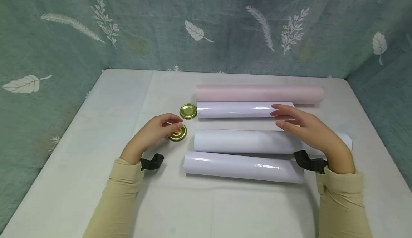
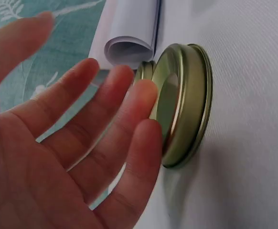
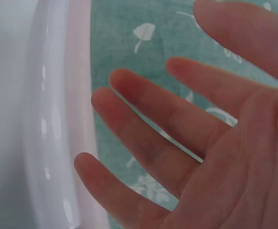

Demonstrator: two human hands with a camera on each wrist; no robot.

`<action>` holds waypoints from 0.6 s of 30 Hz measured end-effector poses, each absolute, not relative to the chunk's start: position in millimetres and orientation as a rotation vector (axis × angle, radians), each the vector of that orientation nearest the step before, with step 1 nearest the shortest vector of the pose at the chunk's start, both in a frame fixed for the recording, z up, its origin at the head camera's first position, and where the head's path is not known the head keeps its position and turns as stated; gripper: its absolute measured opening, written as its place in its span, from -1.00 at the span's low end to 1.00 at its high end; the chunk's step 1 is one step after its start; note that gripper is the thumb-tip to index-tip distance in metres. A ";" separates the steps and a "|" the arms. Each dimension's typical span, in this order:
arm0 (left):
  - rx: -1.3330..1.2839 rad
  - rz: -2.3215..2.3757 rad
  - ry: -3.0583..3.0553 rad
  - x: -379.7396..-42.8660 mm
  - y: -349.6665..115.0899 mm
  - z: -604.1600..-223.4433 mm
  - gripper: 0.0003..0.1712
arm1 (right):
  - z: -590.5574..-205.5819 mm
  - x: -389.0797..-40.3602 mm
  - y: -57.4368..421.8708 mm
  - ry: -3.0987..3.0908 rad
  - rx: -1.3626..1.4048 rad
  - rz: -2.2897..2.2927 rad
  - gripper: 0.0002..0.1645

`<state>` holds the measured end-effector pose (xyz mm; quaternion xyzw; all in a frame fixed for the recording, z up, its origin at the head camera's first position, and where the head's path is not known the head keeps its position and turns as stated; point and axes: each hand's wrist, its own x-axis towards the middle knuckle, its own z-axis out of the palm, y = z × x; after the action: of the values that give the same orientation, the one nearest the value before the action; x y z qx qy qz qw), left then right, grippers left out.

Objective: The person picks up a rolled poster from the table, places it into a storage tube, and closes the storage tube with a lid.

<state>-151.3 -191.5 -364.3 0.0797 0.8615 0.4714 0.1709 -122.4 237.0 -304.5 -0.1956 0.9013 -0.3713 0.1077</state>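
My left hand (image 1: 153, 131) hovers over the nearer gold jar lid (image 1: 181, 136), covering part of it. In the left wrist view its fingers (image 2: 141, 143) are spread and loosely bent, with fingertips right at the face of that lid (image 2: 191, 105). A second gold lid (image 1: 188, 111) lies just behind, by the end of a narrow glossy white roll (image 1: 235, 110). My right hand (image 1: 310, 129), fingers apart and gently bent, is above the right part of the rolls. Nothing shows between its fingers (image 3: 144, 138) in the right wrist view.
A pink roll (image 1: 257, 93) lies at the back. Nearer are a wide matte white roll (image 1: 244, 141) and a glossy white roll (image 1: 241, 167), set slightly aslant. All rest on a white-covered table (image 1: 180, 209), with green leaf-patterned cloth (image 1: 219, 52) hanging behind and at the sides.
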 end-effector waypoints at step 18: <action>0.488 1.172 2.358 -140.8 -176.5 -360.1 -0.38 | -335.5 -127.7 210.9 2.532 -0.644 -0.797 -0.08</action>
<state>-140.8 -176.5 -360.1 0.1775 0.8570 0.4260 0.2294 -127.7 210.9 -335.5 -0.2309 0.9076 -0.2856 0.2034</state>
